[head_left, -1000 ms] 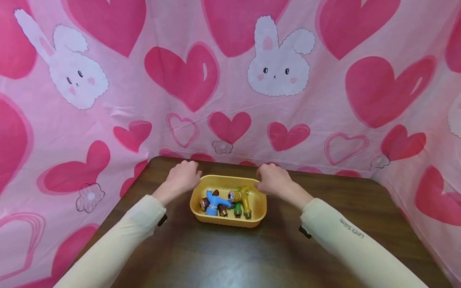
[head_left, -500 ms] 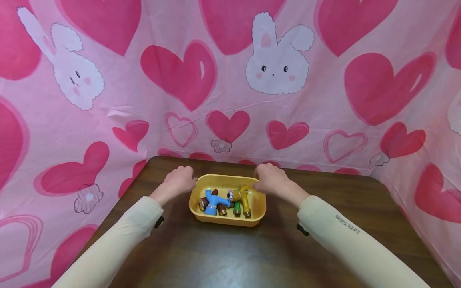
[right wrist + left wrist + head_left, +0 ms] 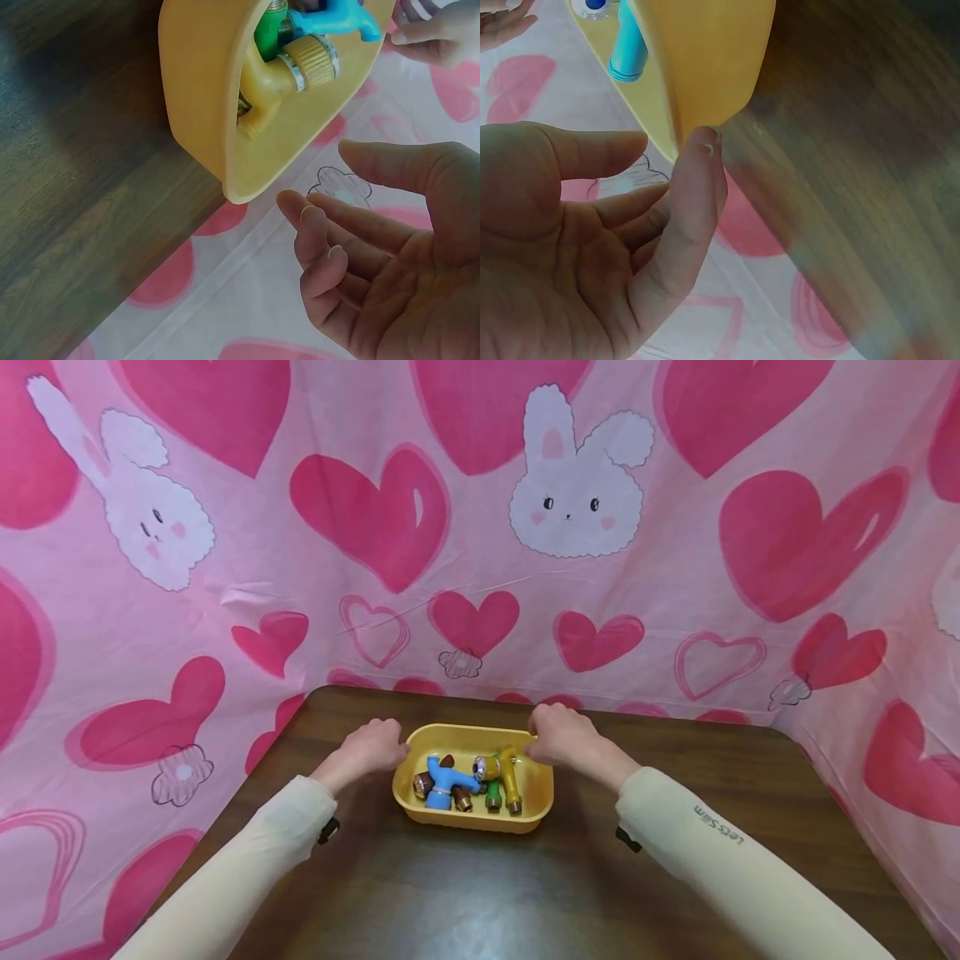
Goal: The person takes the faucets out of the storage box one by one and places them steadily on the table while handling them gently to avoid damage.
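Observation:
A yellow plastic bin (image 3: 472, 823) stands on the table, holding several tap-like plastic fittings. Among them are a blue tap (image 3: 444, 787), a yellow tap (image 3: 512, 783), a partly covered green piece (image 3: 493, 798) and brown pieces (image 3: 423, 785). My left hand (image 3: 367, 747) is at the bin's left end; in the left wrist view its fingertips (image 3: 703, 142) lie close by the rim, and I cannot tell whether they touch. At the right end is my right hand (image 3: 564, 733), its thumb and loosely bent fingers apart from the bin in the right wrist view. Neither hand holds anything.
The dark wooden table (image 3: 480, 893) runs toward me and out to both sides. Behind it and along its sides hangs a pink cloth (image 3: 480, 568) with hearts and rabbits. Both forearms wear pale sleeves (image 3: 247, 852) with a dark band at each wrist.
My left hand has shifted slightly left and nearer to me at the bin's end. The right hand stays almost where it was, and the bin's contents lie as before.

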Demonstrator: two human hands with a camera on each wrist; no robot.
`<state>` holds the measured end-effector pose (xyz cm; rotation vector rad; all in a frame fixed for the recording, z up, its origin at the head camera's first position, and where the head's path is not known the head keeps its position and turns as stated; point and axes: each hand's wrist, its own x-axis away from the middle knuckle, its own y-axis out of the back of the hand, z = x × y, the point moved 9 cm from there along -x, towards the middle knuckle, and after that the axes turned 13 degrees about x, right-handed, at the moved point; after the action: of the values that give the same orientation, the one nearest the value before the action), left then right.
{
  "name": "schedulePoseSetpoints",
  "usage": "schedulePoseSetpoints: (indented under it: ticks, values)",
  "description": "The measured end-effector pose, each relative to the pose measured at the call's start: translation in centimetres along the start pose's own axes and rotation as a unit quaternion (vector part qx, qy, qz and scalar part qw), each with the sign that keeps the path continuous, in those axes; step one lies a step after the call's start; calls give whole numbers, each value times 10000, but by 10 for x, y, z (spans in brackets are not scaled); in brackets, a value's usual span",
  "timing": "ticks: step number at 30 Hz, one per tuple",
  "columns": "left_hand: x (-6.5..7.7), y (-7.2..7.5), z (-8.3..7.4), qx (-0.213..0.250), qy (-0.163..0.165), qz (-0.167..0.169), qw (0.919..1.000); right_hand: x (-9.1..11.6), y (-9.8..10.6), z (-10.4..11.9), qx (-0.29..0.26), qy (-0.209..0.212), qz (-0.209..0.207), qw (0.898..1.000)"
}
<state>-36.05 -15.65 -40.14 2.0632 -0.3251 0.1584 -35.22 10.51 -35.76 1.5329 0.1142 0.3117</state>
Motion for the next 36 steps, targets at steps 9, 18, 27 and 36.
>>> schedulePoseSetpoints:
  ticks: [9, 18, 27, 36]
  values:
    - [-4, -15, 3, 685, 117, 516, 9963, 1, -7, 3, -96, 17, 142, 9999]
    - [-5, -18, 5, 867, 45, 675, 9939, -2, -10, 3, -103, -19, 218, 9997]
    - [-7, -23, 11, 987, 72, 749, 9923, -7, -18, -3, -649, 35, 495, 9967]
    - [-8, -24, 12, 989, 176, 752, 9921, -12, -24, -6, -1274, -51, 997, 9868]
